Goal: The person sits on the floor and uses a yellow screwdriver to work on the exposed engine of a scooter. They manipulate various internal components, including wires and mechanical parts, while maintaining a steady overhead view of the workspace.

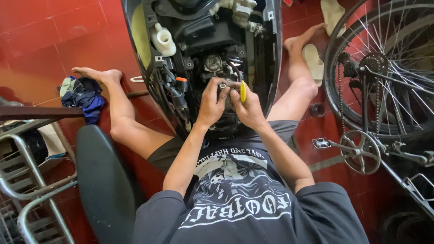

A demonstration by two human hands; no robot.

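Yellow-handled tool [243,91] is gripped in the closed right hand [247,108], just above a small metal part [222,86] pinched by the left hand [210,105], inside the opened scooter body [203,54]. A bicycle [384,90] is seen at the right.

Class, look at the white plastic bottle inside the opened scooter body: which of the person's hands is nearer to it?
Left. The left hand lies below and right of the white bottle. The right hand, holding a yellow-handled tool, is farther right.
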